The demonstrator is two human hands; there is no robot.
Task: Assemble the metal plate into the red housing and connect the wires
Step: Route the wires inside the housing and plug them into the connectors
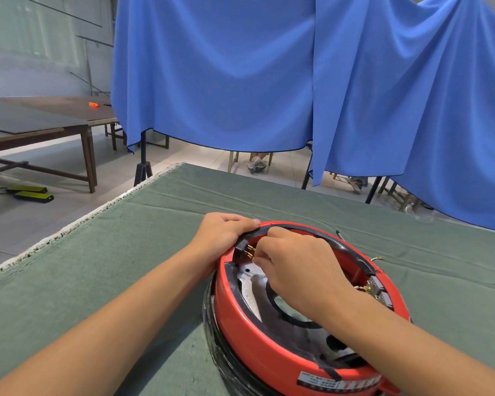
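The round red housing (257, 341) lies upside down on the green cloth, low and right of centre. The silvery metal plate (255, 290) sits inside it, mostly hidden by my right arm. My left hand (223, 232) grips the housing's far left rim, fingers curled over the black band there. My right hand (292, 267) reaches inside, fingertips pinching something small at the brass pins of a black connector (245, 248); what it pinches is hidden. A loose wire with a brass terminal (379, 258) hangs over the far right rim.
A green cloth (126, 267) covers the table, its frayed white edge (77, 224) at the left. Blue curtains (269, 81) hang on stands behind. A wooden table (40, 124) and yellow-black pedals (32, 193) are at the left. Another person's feet show under the curtain.
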